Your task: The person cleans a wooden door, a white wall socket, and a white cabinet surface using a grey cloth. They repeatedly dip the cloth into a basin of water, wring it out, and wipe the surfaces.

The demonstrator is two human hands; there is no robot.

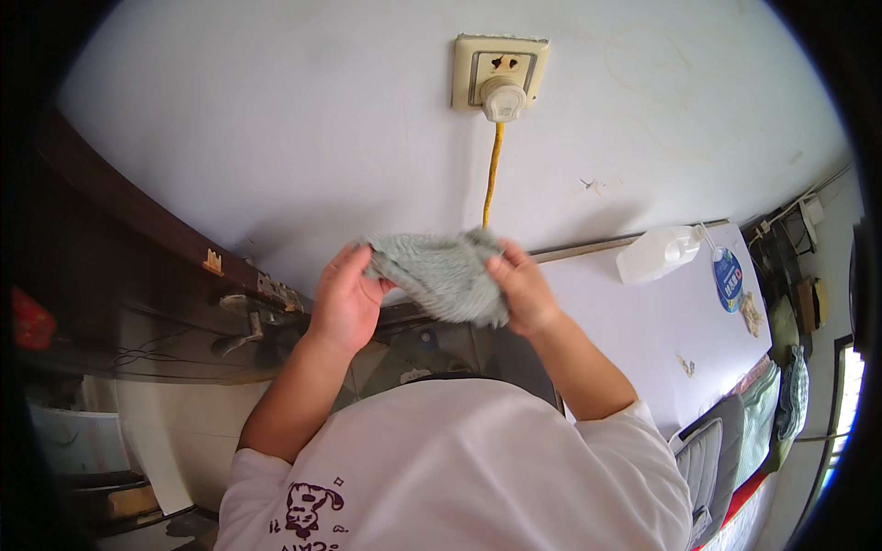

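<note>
A grey-green fuzzy cloth (441,272) is stretched between my two hands, folded and slightly blurred. My left hand (348,296) grips its left end, with the thumb on top. At the right end my right hand (524,286) pinches it between thumb and fingers. Behind the cloth, a yellow cord (493,175) runs down the white wall from a whitish plug (503,98) in a yellowed wall socket (499,58). The cord's lower part is hidden by the cloth.
To the left is a dark wooden door (172,275) with a metal handle (241,334). A white surface (599,324) on the right bears a translucent plastic jug (658,255) and a round blue fan (727,279). Folded bedding (758,413) lies at far right.
</note>
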